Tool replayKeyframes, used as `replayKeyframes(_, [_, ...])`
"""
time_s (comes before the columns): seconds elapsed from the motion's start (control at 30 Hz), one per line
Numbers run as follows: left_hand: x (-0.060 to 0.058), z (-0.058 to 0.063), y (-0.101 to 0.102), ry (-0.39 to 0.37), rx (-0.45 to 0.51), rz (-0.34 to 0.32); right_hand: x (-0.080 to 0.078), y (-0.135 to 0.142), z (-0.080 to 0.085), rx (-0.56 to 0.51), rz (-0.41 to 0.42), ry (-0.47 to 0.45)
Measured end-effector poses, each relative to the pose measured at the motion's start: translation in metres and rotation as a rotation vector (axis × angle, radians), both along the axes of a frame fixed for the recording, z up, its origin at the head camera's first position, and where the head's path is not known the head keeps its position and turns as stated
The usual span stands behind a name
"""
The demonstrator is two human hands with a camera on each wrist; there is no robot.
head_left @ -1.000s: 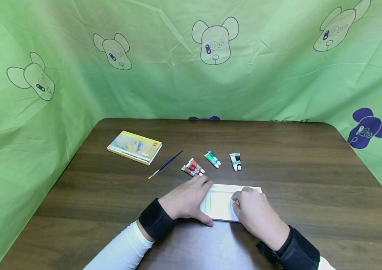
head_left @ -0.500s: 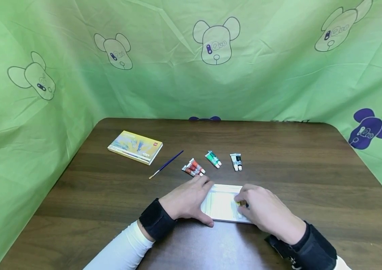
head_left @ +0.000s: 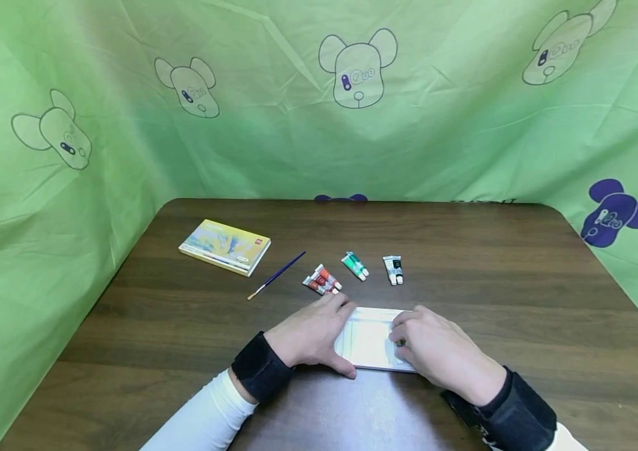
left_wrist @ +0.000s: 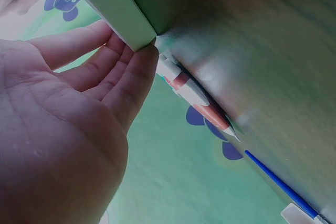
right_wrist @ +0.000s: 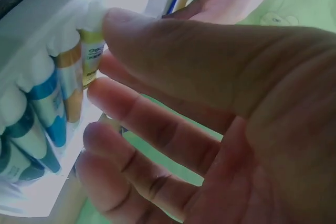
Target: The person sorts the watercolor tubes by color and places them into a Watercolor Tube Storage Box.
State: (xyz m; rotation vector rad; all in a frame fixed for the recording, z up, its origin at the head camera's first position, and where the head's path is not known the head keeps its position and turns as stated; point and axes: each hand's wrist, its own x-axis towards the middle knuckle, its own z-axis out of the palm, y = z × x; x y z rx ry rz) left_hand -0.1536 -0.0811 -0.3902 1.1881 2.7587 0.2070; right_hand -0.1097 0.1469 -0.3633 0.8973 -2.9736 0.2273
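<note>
Left hand [head_left: 314,333], spread wide, grips a white tray [head_left: 368,339]; right hand [head_left: 439,347] pinches yellow tube [right_wrist: 92,53].

This looks like a makeshift studio booth, curtained off from its surroundings. A creased green cloth [head_left: 273,144] printed with cartoon animal heads [head_left: 359,84] hangs behind the brown table [head_left: 521,282] and along both its sides. Paint tubes [head_left: 355,266], a brush [head_left: 278,274] and a yellow box [head_left: 225,245] suggest a craft desk. Which kind of building holds it cannot be told.

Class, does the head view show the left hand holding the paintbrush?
No, the left hand holds the white tray; the paintbrush lies apart.
</note>
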Motion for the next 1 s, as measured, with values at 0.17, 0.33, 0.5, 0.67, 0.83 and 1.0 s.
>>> replayKeyframes(0.17, [0.000, -0.001, 0.001, -0.001, 0.015, -0.002, -0.004, -0.003, 0.001, 0.020, 0.018, -0.025])
replayKeyframes(0.33, [0.001, -0.001, 0.000, -0.001, 0.017, 0.000, -0.006, -0.005, 0.001, 0.018, 0.027, -0.072])
replayKeyframes(0.5, [0.001, 0.000, 0.000, 0.006, 0.012, 0.003, -0.007, -0.004, 0.000, -0.017, 0.048, -0.092])
replayKeyframes(0.67, [0.001, -0.001, 0.000, 0.000, 0.018, 0.001, -0.010, -0.001, -0.003, -0.051, 0.055, -0.129])
replayKeyframes(0.83, [0.001, -0.002, 0.000, -0.004, 0.017, 0.000, -0.011, 0.002, -0.003, -0.043, 0.058, -0.133])
replayKeyframes(1.0, [0.000, -0.001, 0.000, -0.011, 0.011, 0.009, -0.011, 0.004, -0.001, -0.024, 0.072, -0.099])
